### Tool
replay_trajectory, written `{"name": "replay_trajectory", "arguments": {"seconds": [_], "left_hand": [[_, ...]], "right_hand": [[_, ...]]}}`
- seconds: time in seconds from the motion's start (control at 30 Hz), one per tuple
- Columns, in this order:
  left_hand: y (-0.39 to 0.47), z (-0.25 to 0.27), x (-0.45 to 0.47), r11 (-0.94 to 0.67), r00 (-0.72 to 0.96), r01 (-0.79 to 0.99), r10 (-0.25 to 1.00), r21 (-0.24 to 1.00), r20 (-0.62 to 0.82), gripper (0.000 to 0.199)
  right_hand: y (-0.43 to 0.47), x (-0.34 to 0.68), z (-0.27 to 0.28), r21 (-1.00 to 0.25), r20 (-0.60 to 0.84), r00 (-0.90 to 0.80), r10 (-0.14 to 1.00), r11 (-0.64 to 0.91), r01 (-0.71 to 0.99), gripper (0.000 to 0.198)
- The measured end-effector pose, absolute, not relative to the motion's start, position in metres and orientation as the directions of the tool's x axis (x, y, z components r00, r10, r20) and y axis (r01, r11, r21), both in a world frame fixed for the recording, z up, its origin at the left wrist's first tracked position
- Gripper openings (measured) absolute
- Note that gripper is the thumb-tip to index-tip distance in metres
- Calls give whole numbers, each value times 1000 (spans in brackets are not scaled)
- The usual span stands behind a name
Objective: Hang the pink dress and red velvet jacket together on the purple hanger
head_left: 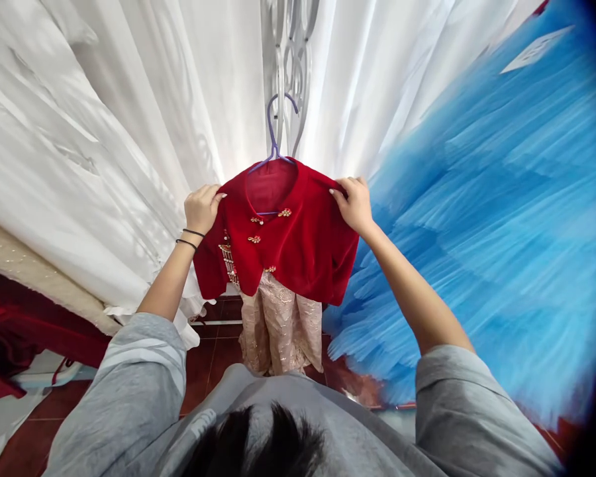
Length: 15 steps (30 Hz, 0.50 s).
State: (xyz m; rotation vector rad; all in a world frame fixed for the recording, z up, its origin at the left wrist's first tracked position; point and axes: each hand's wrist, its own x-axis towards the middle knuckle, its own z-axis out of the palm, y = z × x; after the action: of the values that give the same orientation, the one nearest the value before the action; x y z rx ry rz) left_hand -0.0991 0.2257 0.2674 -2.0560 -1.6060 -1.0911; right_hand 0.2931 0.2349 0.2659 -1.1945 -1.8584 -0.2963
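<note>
A short red velvet jacket (308,232) with gold frog buttons hangs on a purple hanger (273,142), whose hook goes over a grey scrolled metal frame (279,73). My left hand (202,207), with two dark bands at the wrist, pinches the jacket's shoulder on the left. At the opposite shoulder my right hand (353,202) pinches the velvet between thumb and fingers. A beaded ornament (229,264) dangles on the jacket's left side. Below its hem shows a pale pink-gold brocade skirt (281,324); its upper part is hidden behind the jacket.
White curtains (144,86) drape behind and to the left. A large blue tulle gown (496,218) fills the right side, with a white tag (537,49) near its top. Dark red fabric (40,311) lies low at the left, above a reddish tiled floor (198,371).
</note>
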Motion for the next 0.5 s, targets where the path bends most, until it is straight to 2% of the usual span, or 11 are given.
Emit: {"name": "replay_trajectory", "arguments": {"seconds": [0.17, 0.27, 0.33, 0.4, 0.43, 0.5], "left_hand": [[224, 266, -100, -337, 104, 914, 729, 223, 676, 46], [213, 264, -97, -334, 100, 910, 750, 245, 654, 47], [201, 267, -91, -352, 115, 911, 718, 216, 686, 46], [191, 271, -81, -401, 207, 908, 677, 118, 707, 45], [188, 272, -74, -449, 302, 892, 665, 42, 683, 45], [186, 274, -57, -588, 546, 801, 636, -115, 545, 44]], "right_hand": [[260, 287, 247, -354, 748, -129, 652, 556, 752, 35], [257, 287, 237, -366, 747, -121, 654, 557, 745, 39], [245, 284, 239, -327, 774, -90, 626, 518, 791, 40], [228, 273, 247, -247, 810, -98, 578, 489, 837, 41], [218, 264, 252, -186, 817, -152, 556, 504, 844, 42], [202, 240, 259, -30, 754, -387, 531, 617, 787, 42]]}}
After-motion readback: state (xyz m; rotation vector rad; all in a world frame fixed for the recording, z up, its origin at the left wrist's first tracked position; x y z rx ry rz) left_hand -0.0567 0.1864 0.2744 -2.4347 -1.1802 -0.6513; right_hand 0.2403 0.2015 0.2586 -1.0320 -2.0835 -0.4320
